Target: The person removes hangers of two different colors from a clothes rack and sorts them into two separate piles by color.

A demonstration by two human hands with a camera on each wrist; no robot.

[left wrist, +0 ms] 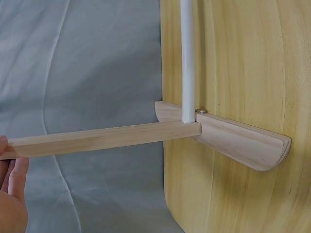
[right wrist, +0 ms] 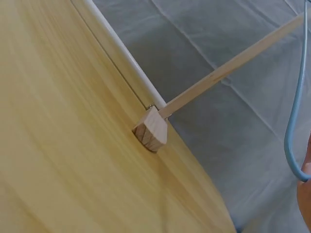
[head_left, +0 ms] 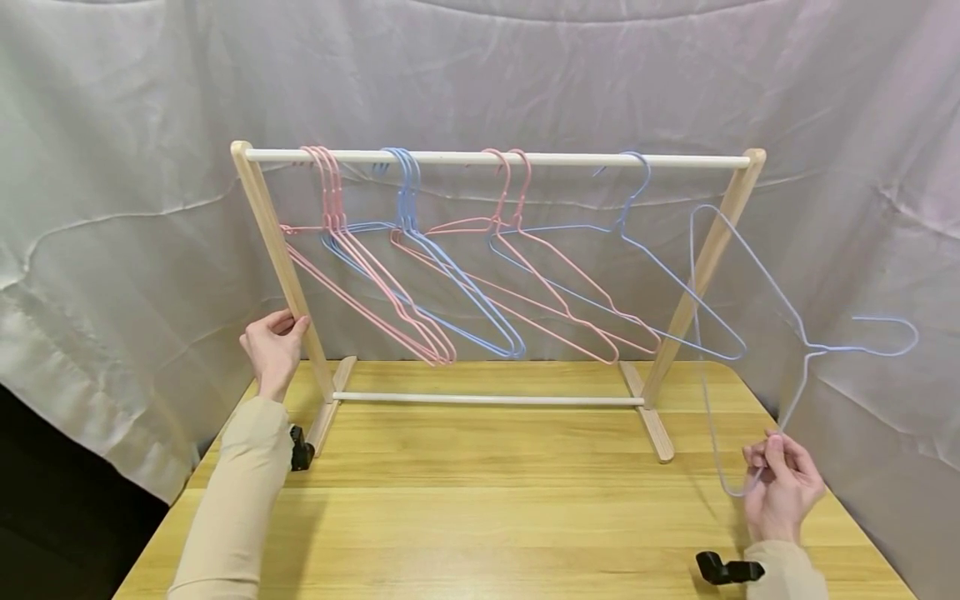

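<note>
Wire hanger point(head_left: 808, 346), pale blue, is held in the air at the right of the head view, tipped on its side so its hook points toward the right edge of the frame. The right hand point(head_left: 783, 483), at the lower right, pinches it near a lower corner between thumb and fingers, while its upper part crosses in front of the right post point(head_left: 667, 367) in that picture (whether the two touch, I cannot tell). At centre left, the left hand point(head_left: 273, 346) grips the left post point(head_left: 273, 233), thumb on one side and fingers on the other, as the left wrist view also shows at its left edge. Along the white top rail point(head_left: 450, 157), across the upper part of the head view, hang a tight pink group point(head_left: 337, 192) at left, a blue group point(head_left: 408, 196) next to it, a pink pair point(head_left: 517, 218) near the middle and a single blue hanger point(head_left: 622, 221) toward the right. A white lower rail point(head_left: 487, 400) joins the posts just above the wood-grained table point(head_left: 465, 517), which fills the bottom of the frame; a grey curtain point(head_left: 525, 67) drapes behind everything.
</note>
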